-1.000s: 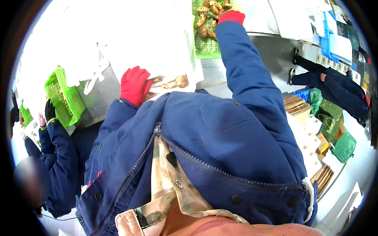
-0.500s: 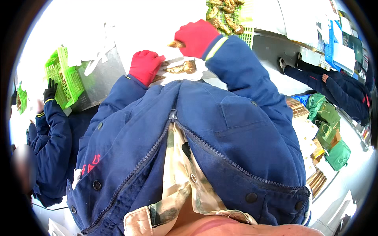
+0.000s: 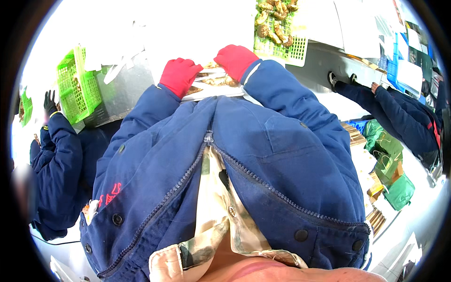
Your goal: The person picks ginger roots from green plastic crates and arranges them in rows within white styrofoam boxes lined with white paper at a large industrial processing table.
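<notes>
Both my hands wear red gloves and are held close together over a white tray [image 3: 216, 94] in front of my jacket. My left hand [image 3: 180, 77] is closed at the tray's left side, its fingertips hiding what they press on. My right hand [image 3: 236, 62] is closed at the far right of the tray. A brown mushroom [image 3: 211, 65] shows between the two hands, against the right fingertips. Another mushroom [image 3: 219, 81] lies in the tray, partly covered by the right hand. The tray's near edge is beside my jacket front.
A green basket of mushrooms [image 3: 292, 51] stands beyond my right hand. Another green basket [image 3: 77, 89] is at the left, near a co-worker's black-gloved hand [image 3: 50, 103]. Another person [image 3: 399, 110] stands at the far right, near green bags [image 3: 390, 152].
My right hand has come down and nearer to the left hand, bringing a mushroom to the tray. The left hand has shifted slightly to the right.
</notes>
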{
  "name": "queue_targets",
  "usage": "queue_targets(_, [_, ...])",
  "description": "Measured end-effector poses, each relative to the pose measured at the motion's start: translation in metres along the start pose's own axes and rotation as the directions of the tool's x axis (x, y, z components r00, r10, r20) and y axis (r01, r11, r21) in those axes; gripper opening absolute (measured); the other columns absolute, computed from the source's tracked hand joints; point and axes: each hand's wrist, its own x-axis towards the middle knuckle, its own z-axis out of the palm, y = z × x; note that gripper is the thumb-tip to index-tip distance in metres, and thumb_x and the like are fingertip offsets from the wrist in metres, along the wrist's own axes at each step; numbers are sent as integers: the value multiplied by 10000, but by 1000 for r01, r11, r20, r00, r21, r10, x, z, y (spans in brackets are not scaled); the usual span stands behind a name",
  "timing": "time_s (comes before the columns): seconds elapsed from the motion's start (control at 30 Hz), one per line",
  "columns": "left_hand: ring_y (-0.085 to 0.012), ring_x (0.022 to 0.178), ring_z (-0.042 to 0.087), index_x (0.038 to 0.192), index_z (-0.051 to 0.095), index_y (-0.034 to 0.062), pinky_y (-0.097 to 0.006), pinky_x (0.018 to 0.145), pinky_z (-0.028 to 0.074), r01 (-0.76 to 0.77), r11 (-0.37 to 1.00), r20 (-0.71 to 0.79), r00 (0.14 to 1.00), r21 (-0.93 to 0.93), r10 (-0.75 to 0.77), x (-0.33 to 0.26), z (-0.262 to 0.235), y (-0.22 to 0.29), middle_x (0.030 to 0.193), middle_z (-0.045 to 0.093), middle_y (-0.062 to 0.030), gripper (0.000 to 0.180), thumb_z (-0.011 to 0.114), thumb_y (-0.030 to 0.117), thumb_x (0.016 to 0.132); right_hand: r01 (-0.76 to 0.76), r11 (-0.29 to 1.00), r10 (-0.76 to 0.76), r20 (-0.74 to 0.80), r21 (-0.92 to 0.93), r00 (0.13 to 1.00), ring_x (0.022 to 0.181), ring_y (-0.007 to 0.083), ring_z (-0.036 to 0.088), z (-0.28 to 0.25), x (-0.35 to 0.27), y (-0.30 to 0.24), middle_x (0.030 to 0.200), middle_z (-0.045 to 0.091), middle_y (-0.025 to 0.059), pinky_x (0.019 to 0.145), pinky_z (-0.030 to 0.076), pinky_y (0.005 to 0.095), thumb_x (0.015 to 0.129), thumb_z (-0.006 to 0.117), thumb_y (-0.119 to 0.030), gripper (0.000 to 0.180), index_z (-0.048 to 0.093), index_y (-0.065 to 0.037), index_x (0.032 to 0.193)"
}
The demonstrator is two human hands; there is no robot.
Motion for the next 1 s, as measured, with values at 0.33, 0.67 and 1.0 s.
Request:
queue_targets(0.33, [-307, 969, 609, 1097, 639, 112, -423, 868, 468, -3, 998, -68, 998, -68, -2, 14, -31, -2, 1082, 654, -86, 284, 679, 137, 817, -77, 987, 79, 7, -141, 997, 921, 265, 610, -33, -1, -15, 965, 634, 66, 799, 469, 409, 865, 602, -240, 182, 669, -120, 985])
queue_targets(0.67, [-296, 1056, 574, 1006, 637, 99, -405, 848, 467, 174, 980, 54, 982, 99, -180, 42, -25, -25, 1076, 633, -90, 277, 723, 186, 758, -293, 870, 371, 134, -397, 919, 972, 209, 637, -37, 55, -7, 962, 687, 11, 836, 415, 424, 862, 620, -231, 140, 700, -195, 971])
queue_targets(1.0, [-294, 1041, 598, 908, 614, 102, -435, 868, 478, -71, 994, -293, 952, 81, 92, 22, -21, -24, 1079, 650, -91, 127, 650, 151, 797, -71, 968, 63, -39, -242, 997, 862, 225, 617, -32, 30, 1, 925, 634, 19, 787, 435, 394, 809, 644, -171, 76, 684, -166, 873])
